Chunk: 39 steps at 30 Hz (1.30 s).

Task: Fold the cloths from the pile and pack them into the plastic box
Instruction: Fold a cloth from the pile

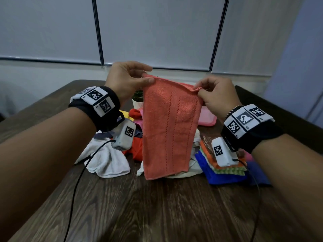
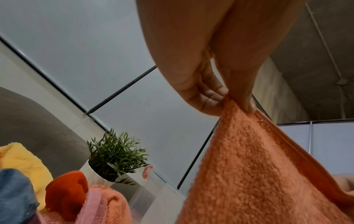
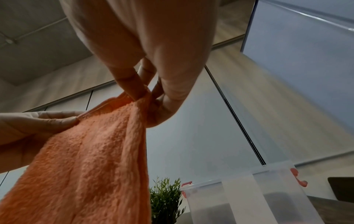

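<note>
An orange terry cloth [image 1: 169, 130] hangs in the air above the table, spread between both hands. My left hand [image 1: 146, 78] pinches its top left corner between thumb and fingers [image 2: 214, 97]. My right hand [image 1: 199, 90] pinches the top right corner, seen close in the right wrist view [image 3: 141, 97]. The cloth's lower edge reaches down to the pile [image 1: 132, 119] of mixed cloths behind it. The clear plastic box [image 3: 249, 195] with pink clips stands beyond the pile; in the head view the cloth hides most of it.
A crumpled white cloth [image 1: 106, 159] lies left of the hanging one. Flat cloths, blue and orange among them, are stacked at the right [image 1: 225, 173]. A pink lid [image 1: 207, 117] and a small potted plant [image 1: 138, 98] sit at the back of the wooden table [image 1: 157, 210].
</note>
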{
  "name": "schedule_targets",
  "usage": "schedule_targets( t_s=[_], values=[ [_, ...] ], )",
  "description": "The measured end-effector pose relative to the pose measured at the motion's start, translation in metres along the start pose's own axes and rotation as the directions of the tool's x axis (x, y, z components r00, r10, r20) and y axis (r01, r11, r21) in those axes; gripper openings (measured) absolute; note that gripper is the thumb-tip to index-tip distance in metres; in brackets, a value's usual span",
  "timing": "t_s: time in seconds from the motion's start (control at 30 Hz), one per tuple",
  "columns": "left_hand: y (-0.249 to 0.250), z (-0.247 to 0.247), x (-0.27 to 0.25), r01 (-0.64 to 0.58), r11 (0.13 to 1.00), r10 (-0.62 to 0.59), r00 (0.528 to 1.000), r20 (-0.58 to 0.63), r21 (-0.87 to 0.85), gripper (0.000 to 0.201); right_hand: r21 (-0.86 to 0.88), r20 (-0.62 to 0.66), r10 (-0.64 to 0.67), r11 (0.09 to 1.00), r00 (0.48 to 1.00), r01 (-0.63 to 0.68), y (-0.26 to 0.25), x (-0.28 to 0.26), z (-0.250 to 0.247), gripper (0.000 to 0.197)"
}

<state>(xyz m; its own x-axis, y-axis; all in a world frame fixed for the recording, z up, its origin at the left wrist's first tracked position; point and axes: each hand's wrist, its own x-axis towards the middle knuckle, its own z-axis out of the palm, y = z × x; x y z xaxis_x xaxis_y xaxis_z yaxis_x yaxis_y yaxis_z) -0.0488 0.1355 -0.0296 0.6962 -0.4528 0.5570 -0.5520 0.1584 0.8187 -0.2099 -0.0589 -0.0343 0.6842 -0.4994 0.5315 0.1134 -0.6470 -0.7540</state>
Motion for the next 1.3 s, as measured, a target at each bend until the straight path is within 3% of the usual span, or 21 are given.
schedule_targets(
  t_s=[0.1,0.23,0.43,0.63,0.73,0.9,0.97,1.13,1.2,1.3],
  values=[
    [0.0,0.003,0.0,-0.032,0.998,0.033,0.999,-0.025,0.063,0.014,0.035,-0.006,0.016,0.999,1.0,-0.016,-0.002,-0.003,0.001,0.007],
    [-0.008,0.014,-0.003,-0.018,0.987,0.031,0.996,-0.081,0.16,0.009,-0.028,-0.003,0.01,1.0,1.0,-0.01,0.003,-0.005,0.01,0.012],
    [-0.007,0.013,-0.016,0.057,0.99,-0.059,0.998,0.012,0.132,0.003,-0.064,0.02,-0.032,0.997,0.999,0.033,0.002,-0.016,0.005,0.017],
    [0.028,0.004,-0.021,-0.094,0.992,0.103,0.989,-0.104,0.084,0.005,0.043,-0.071,-0.096,0.994,0.993,0.099,-0.025,-0.015,-0.007,0.019],
    [0.036,-0.001,-0.011,-0.145,0.986,0.155,0.98,-0.124,0.089,0.009,0.076,-0.052,-0.124,0.989,0.991,0.128,-0.041,-0.007,-0.018,0.023],
    [0.008,0.0,0.002,-0.019,0.984,0.032,0.997,-0.068,0.178,0.006,-0.005,0.053,-0.019,1.0,0.998,0.019,-0.033,0.008,-0.01,0.014],
    [0.003,0.003,0.003,-0.003,0.988,0.016,0.997,-0.08,0.157,0.012,-0.013,0.049,-0.003,1.0,0.999,0.004,-0.027,0.012,-0.005,0.008],
    [0.023,0.007,0.005,-0.117,0.993,0.114,0.99,-0.088,-0.021,0.01,0.138,0.0,-0.015,0.99,1.0,0.015,-0.041,0.013,-0.007,0.02],
    [0.027,0.006,0.0,-0.112,0.993,0.111,0.994,-0.024,-0.046,0.011,0.189,0.007,0.004,0.982,1.0,-0.005,-0.045,0.007,-0.01,0.021],
    [0.012,0.001,-0.016,0.066,0.997,-0.058,0.973,0.224,-0.031,0.014,0.116,0.173,0.073,0.989,0.982,-0.093,-0.034,-0.014,-0.013,0.015]
  ],
)
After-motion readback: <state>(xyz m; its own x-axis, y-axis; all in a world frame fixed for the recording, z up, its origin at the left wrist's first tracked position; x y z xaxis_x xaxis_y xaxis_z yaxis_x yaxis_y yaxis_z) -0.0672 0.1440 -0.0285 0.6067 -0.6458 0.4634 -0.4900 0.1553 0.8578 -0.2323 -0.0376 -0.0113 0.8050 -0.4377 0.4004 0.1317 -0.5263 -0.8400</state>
